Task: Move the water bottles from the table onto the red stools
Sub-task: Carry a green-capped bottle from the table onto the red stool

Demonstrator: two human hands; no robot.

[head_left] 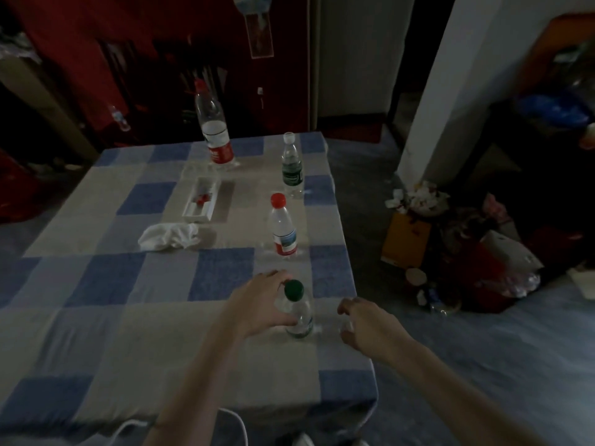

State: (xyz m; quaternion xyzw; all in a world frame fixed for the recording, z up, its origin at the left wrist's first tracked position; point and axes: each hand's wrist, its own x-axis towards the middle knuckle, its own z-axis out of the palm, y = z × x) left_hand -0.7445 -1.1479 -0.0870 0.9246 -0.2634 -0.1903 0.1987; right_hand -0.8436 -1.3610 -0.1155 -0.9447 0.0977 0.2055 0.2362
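Left grip [260, 300] curls around the green-capped bottle [297, 312], fingers behind the neck and thumb low on the body; this bottle stands upright near the tabletop's [96, 317] right edge, toward the near corner. Right grip [363, 323] hovers just beside it over the right edge, fingers loosely curled, pinching nothing. Three more bottles stand upright along the right side: red-capped bottle [283, 228], white-capped bottle [292, 167], and a large bottle [214, 127] at the far edge. White cloth [169, 236] and a tray [201, 204] lie mid-tabletop.
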